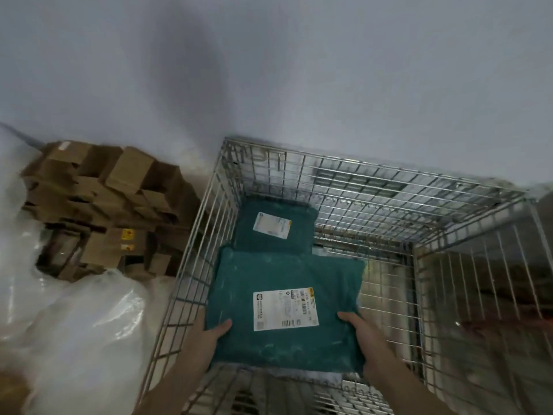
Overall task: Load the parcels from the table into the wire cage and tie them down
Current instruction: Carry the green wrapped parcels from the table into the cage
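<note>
Inside the wire cage point(344, 187), left hand point(209, 333) and right hand point(360, 327) gripping a teal labelled parcel point(284, 277) by its sides, second teal parcel point(275, 227) at twelve o'clock, cardboard boxes point(104, 205) at ten o'clock.

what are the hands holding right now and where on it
Both hold one teal parcel over the wire cage: the left hand grips its left edge, the right hand its right edge, thumbs on top.

Two teal parcels point(284, 301) in wire cage point(374, 181)
</note>
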{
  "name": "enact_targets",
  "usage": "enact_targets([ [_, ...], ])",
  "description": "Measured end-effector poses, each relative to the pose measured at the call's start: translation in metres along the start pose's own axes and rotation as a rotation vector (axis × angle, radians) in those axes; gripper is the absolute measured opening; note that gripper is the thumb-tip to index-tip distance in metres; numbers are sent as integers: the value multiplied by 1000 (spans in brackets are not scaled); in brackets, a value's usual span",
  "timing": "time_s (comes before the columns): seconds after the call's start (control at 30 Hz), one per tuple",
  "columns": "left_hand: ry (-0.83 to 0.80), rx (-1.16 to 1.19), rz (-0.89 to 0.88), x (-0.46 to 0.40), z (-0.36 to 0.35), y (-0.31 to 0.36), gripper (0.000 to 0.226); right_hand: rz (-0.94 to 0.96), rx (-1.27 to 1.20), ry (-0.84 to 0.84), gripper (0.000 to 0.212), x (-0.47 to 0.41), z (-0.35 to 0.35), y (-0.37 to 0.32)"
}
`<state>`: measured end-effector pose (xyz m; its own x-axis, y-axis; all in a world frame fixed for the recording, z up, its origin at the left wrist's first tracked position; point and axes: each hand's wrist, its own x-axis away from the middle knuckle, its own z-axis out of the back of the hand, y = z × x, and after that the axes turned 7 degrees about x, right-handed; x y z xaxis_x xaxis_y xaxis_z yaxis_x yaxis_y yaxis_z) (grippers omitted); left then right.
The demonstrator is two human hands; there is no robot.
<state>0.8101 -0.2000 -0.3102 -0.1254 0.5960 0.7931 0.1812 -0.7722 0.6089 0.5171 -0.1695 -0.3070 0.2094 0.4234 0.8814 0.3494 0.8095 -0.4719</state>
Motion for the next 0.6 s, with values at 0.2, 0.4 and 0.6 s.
enact_targets([
  [0.2, -65, -249, 4, -92, 0, -51, 53, -102, -39, 30, 30, -83, -4, 52],
  [0.4, 3, -284, -23, -153, 1, -78, 59, -69, 4, -8, 40, -152, -24, 64],
  [0.6, 61, -271, -138, -202, -12, -91, 46, -52, 50, 18, 36, -214, -43, 73],
])
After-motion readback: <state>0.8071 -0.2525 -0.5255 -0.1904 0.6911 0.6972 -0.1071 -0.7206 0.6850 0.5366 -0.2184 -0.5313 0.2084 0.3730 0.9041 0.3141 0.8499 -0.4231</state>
